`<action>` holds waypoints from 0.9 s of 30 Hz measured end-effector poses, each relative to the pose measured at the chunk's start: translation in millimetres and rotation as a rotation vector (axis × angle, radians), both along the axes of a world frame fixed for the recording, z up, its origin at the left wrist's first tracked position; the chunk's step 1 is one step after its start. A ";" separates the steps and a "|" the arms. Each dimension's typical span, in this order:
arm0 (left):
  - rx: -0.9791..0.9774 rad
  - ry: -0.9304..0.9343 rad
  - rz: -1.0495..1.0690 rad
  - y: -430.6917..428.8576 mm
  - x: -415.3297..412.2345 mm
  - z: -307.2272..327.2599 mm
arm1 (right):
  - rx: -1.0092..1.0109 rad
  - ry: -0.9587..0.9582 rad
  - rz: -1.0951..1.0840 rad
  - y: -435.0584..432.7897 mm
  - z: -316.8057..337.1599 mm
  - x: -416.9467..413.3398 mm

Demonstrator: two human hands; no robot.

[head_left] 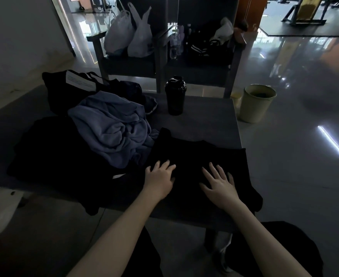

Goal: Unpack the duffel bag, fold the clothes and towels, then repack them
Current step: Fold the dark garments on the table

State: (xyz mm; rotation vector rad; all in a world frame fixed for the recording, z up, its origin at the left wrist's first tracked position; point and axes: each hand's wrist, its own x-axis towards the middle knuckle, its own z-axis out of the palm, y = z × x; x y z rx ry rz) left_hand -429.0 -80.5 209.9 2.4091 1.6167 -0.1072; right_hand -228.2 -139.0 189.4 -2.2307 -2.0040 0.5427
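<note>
While flat, left hand [160, 176], right hand [219, 184] — fingers spread, pressing black garment [196, 156].

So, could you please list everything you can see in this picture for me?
Black garment: one, black, flat on the table, under both hands.
Blue cloth: one, blue, crumpled, left of the garment.
Dark pile: one, black, table's left.
Bag: one, black, white label, table's far left.
Shaker bottle: one, black, upright behind the garment.
Table: one, grey.
Bin: one, pale green, floor right of the table.
Chairs: two, dark, beyond the table.
Plastic bags: two, white, on the left chair.
Left hand: one, flat on the garment.
Right hand: one, flat on the garment.
</note>
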 end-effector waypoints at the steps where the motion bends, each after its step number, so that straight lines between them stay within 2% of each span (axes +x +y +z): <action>1: -0.030 0.043 -0.045 0.5 -1.0 0.5 | 0.027 0.027 -0.022 0.7 0.8 -0.5; 5: -0.025 0.012 -0.099 0.2 -18.7 1.4 | 0.299 0.165 -0.158 12.6 10.0 -5.3; 7: 0.019 -0.034 -0.083 -0.5 -27.5 -0.6 | 0.348 0.215 -0.158 29.5 17.4 -12.0; 12: 0.105 -0.154 -0.139 3.5 -43.6 -7.6 | 0.239 0.196 -0.102 91.3 32.9 -39.3; 19: 0.213 -0.328 -0.080 7.6 -68.5 -21.7 | 0.026 0.095 -0.055 143.3 29.5 -73.9; 21: 0.241 -0.373 -0.092 7.9 -70.7 -23.2 | 0.068 0.157 -0.062 151.4 25.8 -77.5; 25: 0.416 -0.423 -0.130 10.5 -77.3 -19.9 | 0.222 0.415 -0.078 162.1 29.9 -82.1; 27: 0.481 -0.391 -0.144 13.0 -84.4 -17.5 | 0.272 0.423 -0.061 165.2 31.5 -86.6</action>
